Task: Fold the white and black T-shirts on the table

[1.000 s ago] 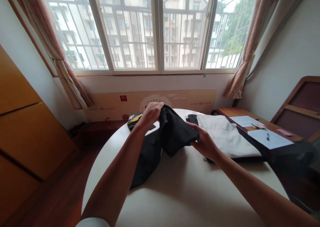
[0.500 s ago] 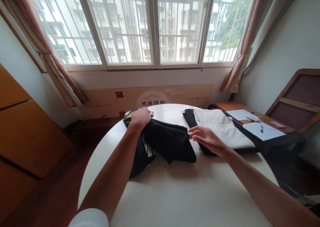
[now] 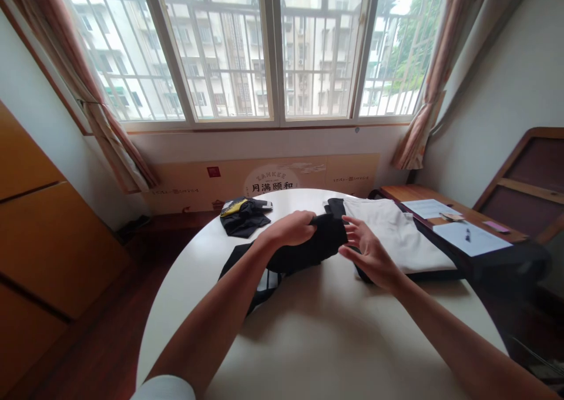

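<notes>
My left hand (image 3: 296, 228) is closed around the upper edge of a black garment (image 3: 311, 252). White stripes show on its lower part, which reaches left under my forearm; what kind of garment it is I cannot tell. At its right edge is my right hand (image 3: 368, 252), fingers apart and thumb spread; the fingertips are at the cloth, and whether they touch it is unclear. Behind my left forearm a crumpled dark cloth (image 3: 247, 219) with a yellow patch lies on the round white table (image 3: 343, 347).
Right of my right hand lies a folded white garment (image 3: 388, 235) on black cloth. Beyond the table's right edge a wooden side table (image 3: 396, 194) carries paper sheets (image 3: 471, 239) and a pink item (image 3: 495, 227). A printed board (image 3: 189, 185) stands below the window.
My left hand has moved right and towards me, carrying the black garment's upper edge. The dark cloth with yellow now lies apart from it. My right hand has shifted slightly.
</notes>
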Demonstrator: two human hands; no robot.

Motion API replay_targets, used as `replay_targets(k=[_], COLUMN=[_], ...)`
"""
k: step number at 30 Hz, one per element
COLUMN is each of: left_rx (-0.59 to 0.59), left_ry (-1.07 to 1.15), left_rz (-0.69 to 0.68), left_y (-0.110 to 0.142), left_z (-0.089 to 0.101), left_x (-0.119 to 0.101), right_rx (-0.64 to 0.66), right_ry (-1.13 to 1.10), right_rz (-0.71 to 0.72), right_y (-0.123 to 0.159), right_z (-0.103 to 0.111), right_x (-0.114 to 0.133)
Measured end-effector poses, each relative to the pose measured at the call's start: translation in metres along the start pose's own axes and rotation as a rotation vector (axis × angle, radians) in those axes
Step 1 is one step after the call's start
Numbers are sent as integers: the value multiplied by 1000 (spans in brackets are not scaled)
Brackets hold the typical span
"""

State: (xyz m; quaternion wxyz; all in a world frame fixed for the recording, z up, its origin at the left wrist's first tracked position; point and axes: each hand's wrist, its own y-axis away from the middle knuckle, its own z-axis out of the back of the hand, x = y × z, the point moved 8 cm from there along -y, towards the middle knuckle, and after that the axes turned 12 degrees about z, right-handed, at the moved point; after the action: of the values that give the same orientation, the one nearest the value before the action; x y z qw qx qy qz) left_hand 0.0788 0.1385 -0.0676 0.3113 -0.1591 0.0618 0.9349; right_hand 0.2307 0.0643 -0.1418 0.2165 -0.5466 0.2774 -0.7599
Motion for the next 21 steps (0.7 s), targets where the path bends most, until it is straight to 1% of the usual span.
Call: replay_targets(k=[2, 3, 4, 5, 7, 10, 12, 14, 15, 18, 21], left_rx=[-85, -112, -127, -135, -168, -280, -327, -307, -288, -254, -281], left_ry=[226, 322, 390, 433, 469, 468, 458, 466, 480, 521, 503], left_rz=[-79, -123, -154, -165, -122, 11, 96, 146, 159, 179, 177], left_y=[7, 13, 18, 22, 25, 25, 23, 21, 20, 20, 19], left_z=[27, 39, 49, 57, 70, 85, 91, 93, 93, 92, 95], left_x=[-2, -3, -3, -1, 10, 40, 60, 74, 79, 87, 90], right_rx=[131, 165, 170, 147, 66, -82, -141, -141, -139, -152, -155], right_ry=[59, 101, 128, 126, 26, -197, -286, -359, -393, -469, -476], right_rz=[44, 60, 69, 68, 29, -129, -270, -382, -414, -438, -404], right_y=[2, 4, 5, 5, 5, 3, 4, 5, 4, 2, -1], right_z=[-13, -17, -20, -20, -15, 1, 12, 18, 20, 25, 29], right_x=[0, -1, -1, -1, 0, -1, -4, -7, -9, -14, -19])
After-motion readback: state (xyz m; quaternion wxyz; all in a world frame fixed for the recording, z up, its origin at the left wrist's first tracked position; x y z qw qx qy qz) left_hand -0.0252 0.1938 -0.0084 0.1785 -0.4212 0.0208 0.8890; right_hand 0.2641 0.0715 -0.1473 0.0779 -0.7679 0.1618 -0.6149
